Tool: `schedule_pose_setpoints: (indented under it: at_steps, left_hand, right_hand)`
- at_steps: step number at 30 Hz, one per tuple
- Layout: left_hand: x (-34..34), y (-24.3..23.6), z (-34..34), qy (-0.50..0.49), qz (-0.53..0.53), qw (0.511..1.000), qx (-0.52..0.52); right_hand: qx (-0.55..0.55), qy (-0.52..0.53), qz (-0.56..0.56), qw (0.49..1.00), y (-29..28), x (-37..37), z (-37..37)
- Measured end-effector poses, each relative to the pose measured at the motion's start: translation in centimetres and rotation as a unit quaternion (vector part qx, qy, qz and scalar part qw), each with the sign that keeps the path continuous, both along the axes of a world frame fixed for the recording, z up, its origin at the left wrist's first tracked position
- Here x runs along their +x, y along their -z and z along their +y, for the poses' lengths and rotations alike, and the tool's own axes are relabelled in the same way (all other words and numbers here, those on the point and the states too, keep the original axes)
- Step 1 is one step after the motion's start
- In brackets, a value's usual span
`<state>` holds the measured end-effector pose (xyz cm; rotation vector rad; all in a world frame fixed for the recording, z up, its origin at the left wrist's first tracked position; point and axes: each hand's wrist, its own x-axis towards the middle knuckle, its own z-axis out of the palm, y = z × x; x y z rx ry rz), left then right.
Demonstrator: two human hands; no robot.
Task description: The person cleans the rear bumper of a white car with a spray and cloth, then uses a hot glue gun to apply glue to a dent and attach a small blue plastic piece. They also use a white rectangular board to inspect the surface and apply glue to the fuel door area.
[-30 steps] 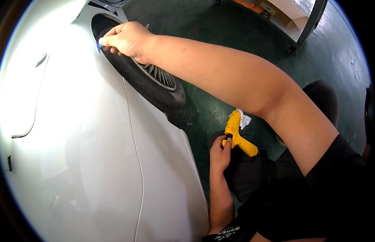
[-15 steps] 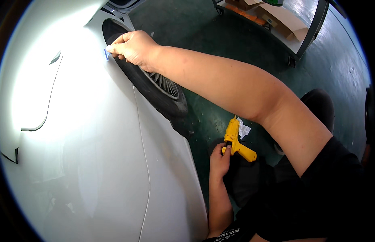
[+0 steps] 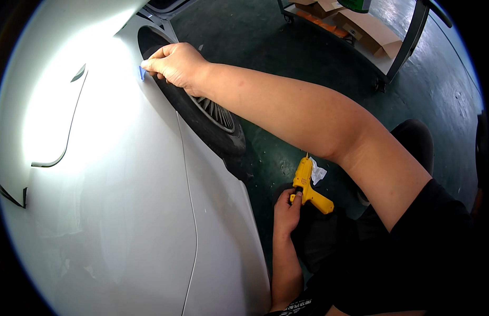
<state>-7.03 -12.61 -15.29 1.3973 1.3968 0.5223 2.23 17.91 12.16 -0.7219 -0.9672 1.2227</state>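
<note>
A small blue plastic tab (image 3: 142,73) sits at the white car's panel (image 3: 144,174), by the edge of the wheel arch. Its upper end is pinched between the thumb and fingers of my right hand (image 3: 176,64), whose arm stretches across from the right. Whether the tab is stuck to the paint I cannot tell. Lower down, my left hand (image 3: 287,210) grips a yellow hot glue gun (image 3: 303,173) around its dark rear part, with the nozzle pointing away from me and the handle out to the right.
The car's wheel (image 3: 218,113) lies just beyond my right hand. A crumpled white tissue (image 3: 317,173) shows beside the glue gun. On the dark green floor (image 3: 244,45) stands a wheeled cart (image 3: 384,62) with cardboard boxes (image 3: 368,31). Bright light glares on the panel.
The view has shifted slightly, and the car panel appears a little further right. More of the blue tab shows below my right fingers. Both hands keep their grips.
</note>
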Motion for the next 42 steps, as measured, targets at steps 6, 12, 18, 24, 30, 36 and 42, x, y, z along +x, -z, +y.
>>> schedule_pose_setpoints:
  at_steps: [6, 12, 18, 24, 30, 36, 42]
  left_hand:
    - [0.0, -0.2, 0.0, -0.001, -0.011, 1.0, -0.003]
    - [-0.1, 0.1, 0.0, -0.001, -0.01, 1.0, 0.004]
    - [0.1, -0.2, 0.2, 0.006, 0.002, 1.0, 0.004]
    - [-0.1, 0.0, 0.2, 0.005, -0.003, 1.0, 0.0]
    - [0.1, -0.1, 0.3, 0.007, 0.01, 1.0, 0.003]
    - [0.3, -0.4, 0.5, 0.012, 0.007, 1.0, -0.008]
    - [0.1, -0.4, 0.4, 0.009, -0.011, 1.0, -0.024]
  right_hand:
    - [0.011, 0.016, -0.014, 1.0, -0.1, -0.1, 0.3]
    - [0.003, 0.03, -0.019, 0.999, -0.2, -0.5, 0.3]
    - [0.006, 0.041, -0.025, 0.999, -0.3, -0.5, 0.6]
    - [0.012, 0.034, -0.022, 0.999, -0.2, -0.8, 0.7]
    - [0.02, 0.046, -0.017, 0.999, 0.0, -1.1, 1.0]
    - [0.021, 0.057, -0.031, 0.998, 0.1, -1.1, 0.8]
    - [0.013, 0.061, -0.063, 0.996, -0.2, -1.3, 0.4]
